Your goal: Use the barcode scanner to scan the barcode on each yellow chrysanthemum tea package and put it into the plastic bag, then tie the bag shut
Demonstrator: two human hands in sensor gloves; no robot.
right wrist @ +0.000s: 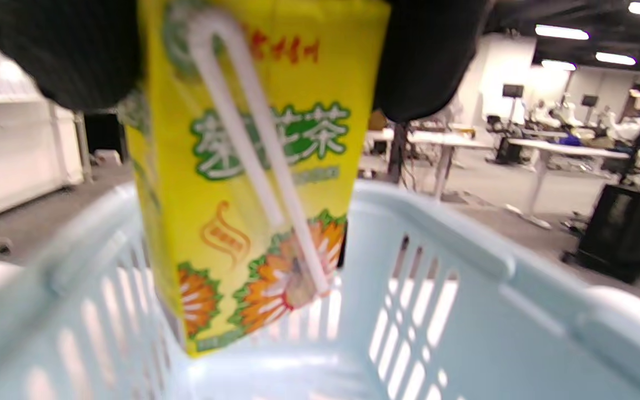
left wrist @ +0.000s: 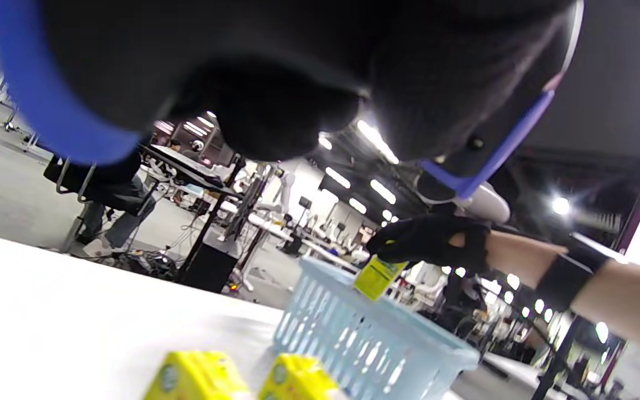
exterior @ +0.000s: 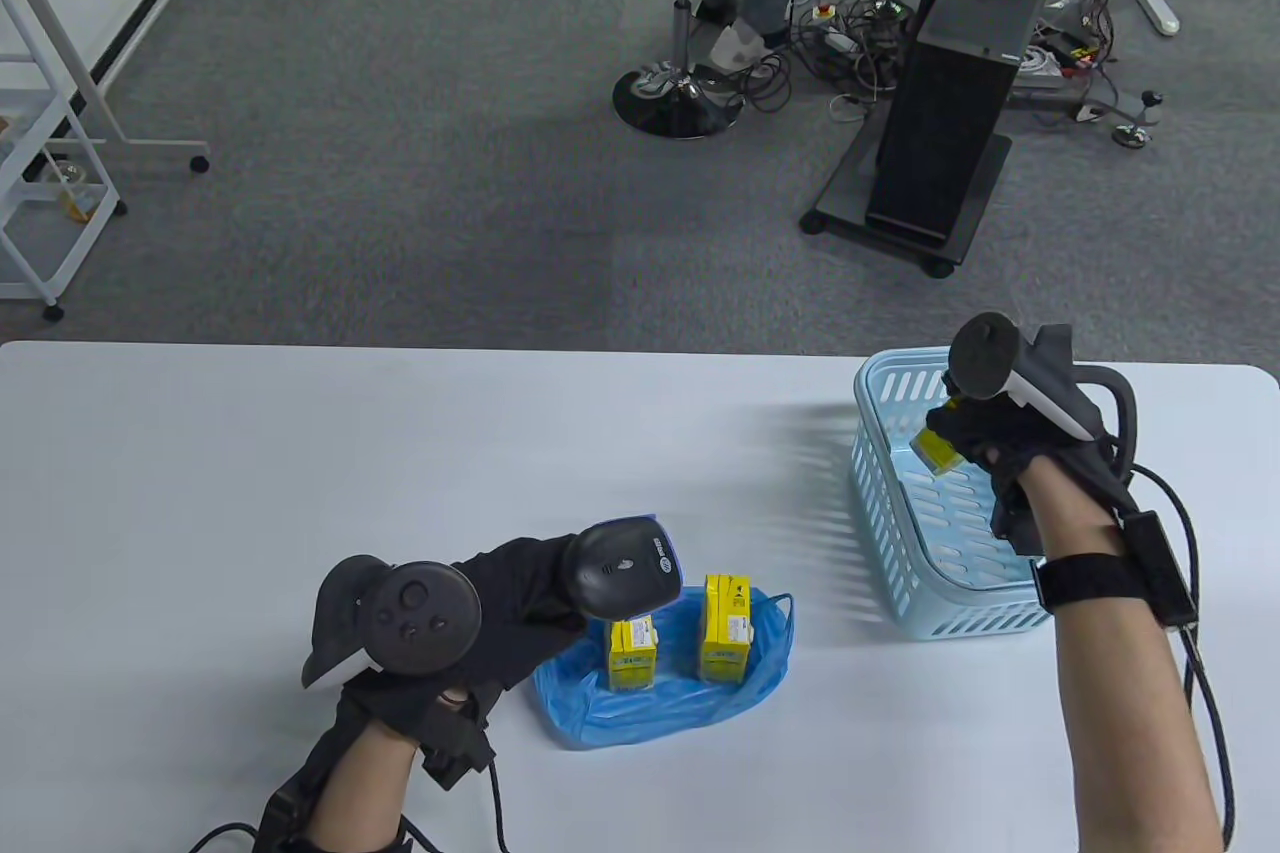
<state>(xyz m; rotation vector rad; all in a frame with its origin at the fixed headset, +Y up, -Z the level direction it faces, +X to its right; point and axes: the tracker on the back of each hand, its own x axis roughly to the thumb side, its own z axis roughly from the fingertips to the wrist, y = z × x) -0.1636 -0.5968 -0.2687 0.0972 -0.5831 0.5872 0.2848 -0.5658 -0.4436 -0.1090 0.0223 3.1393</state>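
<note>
My right hand [exterior: 965, 423] grips a yellow chrysanthemum tea package [exterior: 938, 451] by its top, above the inside of the light blue basket [exterior: 900, 533]. In the right wrist view the package [right wrist: 242, 166] hangs between my gloved fingers [right wrist: 431, 55], straw side facing the camera, clear of the basket floor. My left hand [exterior: 520, 583] holds the black barcode scanner [exterior: 625, 568] over the left end of the blue plastic bag [exterior: 665, 693]. Two yellow tea packages [exterior: 632, 653] [exterior: 726, 628] stand upright in the bag. From the left wrist view the held package [left wrist: 378, 275] shows above the basket [left wrist: 370, 344].
The basket stands at the table's [exterior: 300, 453] right side, near its far edge. Beyond the table are a black office chair [exterior: 680, 13] with a seated person, a black computer stand [exterior: 950, 93] and a white rack [exterior: 50, 143] at far left.
</note>
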